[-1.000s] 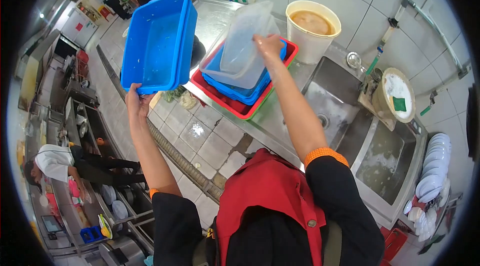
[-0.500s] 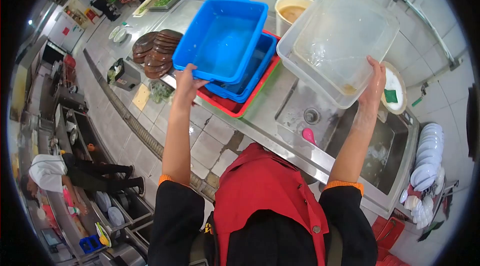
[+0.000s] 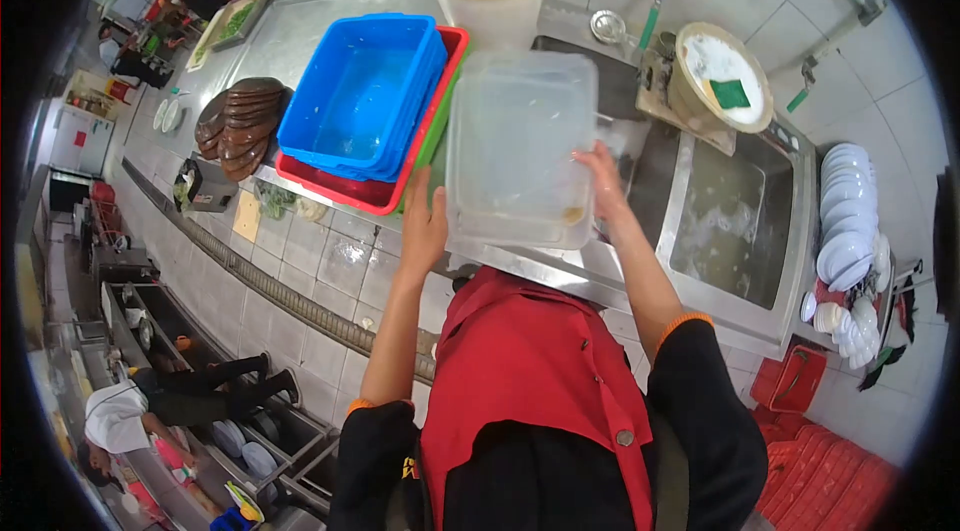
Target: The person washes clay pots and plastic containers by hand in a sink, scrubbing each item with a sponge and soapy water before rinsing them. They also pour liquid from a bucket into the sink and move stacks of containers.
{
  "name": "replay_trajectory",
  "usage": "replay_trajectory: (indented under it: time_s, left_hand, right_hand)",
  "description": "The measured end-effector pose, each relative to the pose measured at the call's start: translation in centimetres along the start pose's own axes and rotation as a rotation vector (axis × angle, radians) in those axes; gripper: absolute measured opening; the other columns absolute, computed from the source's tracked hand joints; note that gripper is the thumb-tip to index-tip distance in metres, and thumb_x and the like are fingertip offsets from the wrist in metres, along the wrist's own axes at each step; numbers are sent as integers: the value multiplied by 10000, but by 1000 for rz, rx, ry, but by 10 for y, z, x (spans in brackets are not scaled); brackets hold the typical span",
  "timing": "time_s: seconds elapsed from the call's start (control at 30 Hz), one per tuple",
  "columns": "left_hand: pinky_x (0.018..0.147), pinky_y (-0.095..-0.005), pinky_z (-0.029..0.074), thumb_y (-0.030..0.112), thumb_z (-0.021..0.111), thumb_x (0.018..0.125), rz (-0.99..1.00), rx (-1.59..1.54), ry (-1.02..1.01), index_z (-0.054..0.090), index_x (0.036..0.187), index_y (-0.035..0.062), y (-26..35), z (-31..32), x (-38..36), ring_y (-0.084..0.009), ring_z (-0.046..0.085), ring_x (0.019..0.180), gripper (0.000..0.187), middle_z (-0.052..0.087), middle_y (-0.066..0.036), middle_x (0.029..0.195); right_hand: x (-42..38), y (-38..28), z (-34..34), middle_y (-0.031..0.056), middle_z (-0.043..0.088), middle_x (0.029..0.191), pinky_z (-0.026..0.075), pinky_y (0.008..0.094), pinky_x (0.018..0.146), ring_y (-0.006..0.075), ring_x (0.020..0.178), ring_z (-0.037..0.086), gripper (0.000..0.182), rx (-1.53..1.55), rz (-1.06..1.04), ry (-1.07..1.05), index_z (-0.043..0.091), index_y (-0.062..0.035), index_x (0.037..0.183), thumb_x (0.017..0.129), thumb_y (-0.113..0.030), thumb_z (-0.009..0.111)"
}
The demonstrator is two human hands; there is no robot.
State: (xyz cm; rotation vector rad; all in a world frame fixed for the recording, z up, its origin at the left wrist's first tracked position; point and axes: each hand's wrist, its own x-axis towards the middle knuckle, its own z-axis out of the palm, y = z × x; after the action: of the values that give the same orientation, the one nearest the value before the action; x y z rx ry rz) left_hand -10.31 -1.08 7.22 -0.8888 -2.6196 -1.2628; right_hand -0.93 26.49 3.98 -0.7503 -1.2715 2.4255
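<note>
A translucent white plastic tub (image 3: 520,146) is between my hands, over the counter edge beside the sink. My right hand (image 3: 603,181) grips its right side. My left hand (image 3: 425,221) is at its left side with fingers stretched and apart, holding nothing. Just left of the tub, blue basins (image 3: 360,101) sit nested in a red basin (image 3: 350,193), with a green rim (image 3: 432,143) showing under it. Behind the tub stands a white bucket (image 3: 490,16) of brownish liquid.
Right of the tub is a sink of cloudy water (image 3: 715,221). A foamy bowl (image 3: 735,66) holds a green sponge (image 3: 730,94). Stacked plates (image 3: 848,211) stand far right, brown stacked pieces (image 3: 250,116) left. Other people work at the left.
The blue basin in my left hand has been set down on the stack and let go. The translucent tub has moved left and down, beside the stack. The view has shifted.
</note>
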Motion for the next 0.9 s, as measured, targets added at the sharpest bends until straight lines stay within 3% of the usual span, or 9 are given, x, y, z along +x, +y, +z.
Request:
replay_trajectory:
  time_s: [0.2,0.27,0.37,0.47,0.57,0.7,0.8,0.87,0.9]
  left_hand:
    - [1048,-449,285,51,570,812,155,3,-232,292,1392,46,27,31,-4,-426,297,1282,643,291,-260,1398]
    - [1050,-487,262,213,709,746,-124,353,-410,176,1415,3,16,58,-16,-458,237,1297,881,255,-303,1394]
    - [1048,-522,232,393,802,629,-356,55,-256,79,1402,-68,-19,71,-24,-500,197,1287,1155,232,-322,1393]
    - [1041,-526,230,446,825,582,-552,134,-358,47,1375,-125,9,61,-9,-493,223,1263,1249,229,-347,1377]
    - [1031,-524,238,422,843,561,-565,260,-389,36,1389,-94,7,74,-8,-478,269,1223,1266,243,-345,1370]
    - [983,-543,305,406,828,604,-635,258,-390,61,1433,52,20,74,-8,-431,300,1202,1184,243,-245,1385]
    - [910,-512,392,359,801,671,-963,-56,-130,123,1416,54,17,71,-12,-386,354,1151,1053,322,-190,1306]
    - [875,-470,436,301,774,723,-1363,-1035,4,184,1380,46,8,68,-19,-346,383,1139,920,342,-156,1257]
    - [875,-470,436,301,774,723,-1368,-1031,8,184,1380,46,9,69,-25,-346,383,1139,920,342,-156,1257]
  right_hand:
    - [15,79,-15,72,509,1075,452,330,837,197,1030,505,326,-465,-48,-172,475,-89,999,802,-262,669]
    - [9,34,-14,85,502,1111,435,336,873,211,1078,490,358,-608,-13,-216,483,-82,1014,806,-300,677]
    - [26,-69,-33,120,544,1074,413,367,895,264,1072,506,384,-1050,-789,149,529,-51,1056,826,-335,650]
    - [82,-172,-110,193,552,1069,406,440,866,367,1032,503,404,-1359,-1010,687,537,-53,1076,801,-337,619]
    - [125,-219,-146,335,274,1381,323,502,1003,545,1211,318,796,-1503,41,888,362,-79,1366,747,-533,575]
    - [238,-200,-241,164,406,1387,344,409,1015,336,1254,411,618,-1659,240,387,481,-116,1303,774,-434,519]
    - [227,-210,-233,181,500,1296,376,415,990,306,1200,482,521,-1793,330,201,569,-20,1179,818,-373,443]
    - [243,-195,-253,163,579,1202,426,422,906,305,1080,565,467,-1875,197,321,612,-23,1112,801,-332,453]
    - [244,-199,-253,165,608,1145,434,412,879,308,1024,586,450,-1811,184,290,636,-27,1061,795,-342,455]
